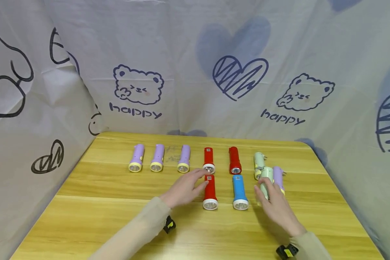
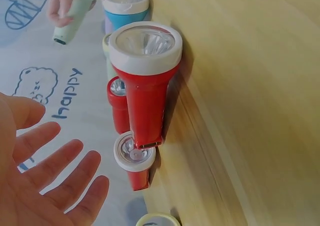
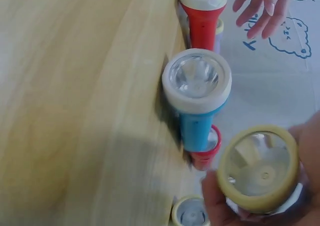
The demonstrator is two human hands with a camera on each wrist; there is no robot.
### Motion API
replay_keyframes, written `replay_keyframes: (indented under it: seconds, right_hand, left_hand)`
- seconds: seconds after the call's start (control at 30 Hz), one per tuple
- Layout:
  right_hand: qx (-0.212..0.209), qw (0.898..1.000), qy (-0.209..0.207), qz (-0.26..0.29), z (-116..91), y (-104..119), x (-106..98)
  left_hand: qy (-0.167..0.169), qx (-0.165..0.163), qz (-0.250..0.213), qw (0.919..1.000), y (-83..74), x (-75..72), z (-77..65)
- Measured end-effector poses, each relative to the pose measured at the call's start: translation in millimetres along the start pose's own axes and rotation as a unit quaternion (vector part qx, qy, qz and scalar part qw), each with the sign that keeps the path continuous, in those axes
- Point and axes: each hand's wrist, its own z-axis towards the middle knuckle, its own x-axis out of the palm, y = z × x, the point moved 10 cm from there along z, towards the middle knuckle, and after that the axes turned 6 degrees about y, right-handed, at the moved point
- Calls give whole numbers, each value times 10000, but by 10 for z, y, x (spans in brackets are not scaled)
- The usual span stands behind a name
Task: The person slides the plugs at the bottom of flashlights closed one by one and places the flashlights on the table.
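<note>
My right hand [image 1: 277, 206] grips a pale green flashlight [image 1: 267, 174]; its cream-rimmed lens [image 3: 260, 168] faces the right wrist camera. It is raised off the table, as the left wrist view shows. My left hand [image 1: 186, 187] hovers by a red flashlight with a white head [image 1: 209, 189]; its fingers [image 2: 75, 158] are spread and hold nothing. Between the hands lies a blue flashlight [image 1: 238, 187]. Partly hidden behind the right hand's flashlight are a purple one [image 1: 277, 175] and another pale green one [image 1: 258, 160].
Along the back of the wooden table [image 1: 94, 202] lie three purple flashlights, including the leftmost flashlight [image 1: 138, 155], a red flashlight with a white head [image 1: 208, 156] and an all-red flashlight [image 1: 234, 157]. A printed cloth [image 1: 188, 90] hangs behind and at both sides.
</note>
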Motion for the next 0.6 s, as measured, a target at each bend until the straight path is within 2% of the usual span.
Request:
replay_keyframes:
  seconds: [0.13,0.3,0.6]
  right_hand:
    - [-251,9987,-430,80,0,137,-60]
    - [-721,9935,-770,425,9,347,-99]
    - [-1378,9782,-1148,1048,73,625,-107]
  left_hand:
    - [-169,-91,-565,9982,83,-27,-30]
    - [-425,-130,-1236,9913,135,-101,-62]
    - [-675,-100,-1873,9799,181,-217,-75]
